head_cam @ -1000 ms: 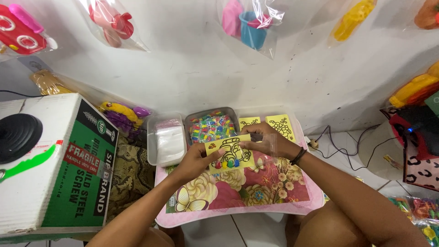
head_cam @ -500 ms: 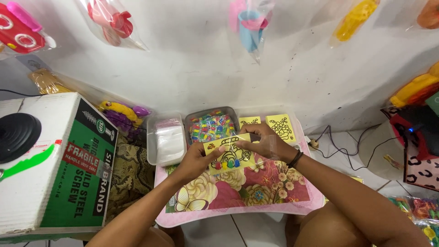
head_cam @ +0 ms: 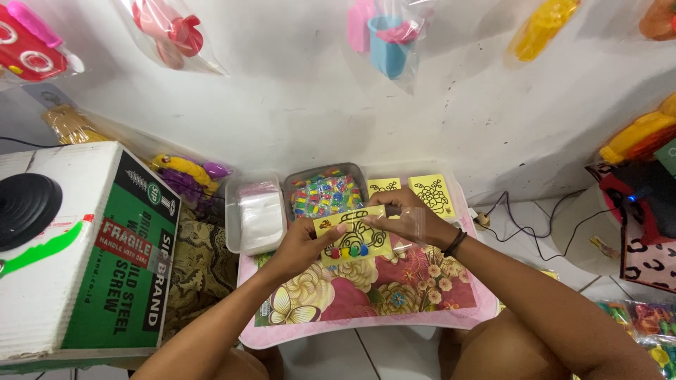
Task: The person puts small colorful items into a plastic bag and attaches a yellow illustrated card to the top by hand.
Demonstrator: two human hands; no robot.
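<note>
Hands holding a yellow picture card over the desk

Left hand (head_cam: 304,243) and right hand (head_cam: 412,219) are still pinching the yellow card (head_cam: 352,233) (position unchanged) above the floral desk (head_cam: 422,295), near the bead tray (head_cam: 325,193).

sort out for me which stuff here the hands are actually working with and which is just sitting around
In hand or close by:
- yellow card with a car outline, held by left hand and right hand
- tray of small coloured packets
- two more yellow cards
- tub of clear bags
- pink floral table

Lying about:
- cardboard box
- bagged toys on the wall
- cables
</note>
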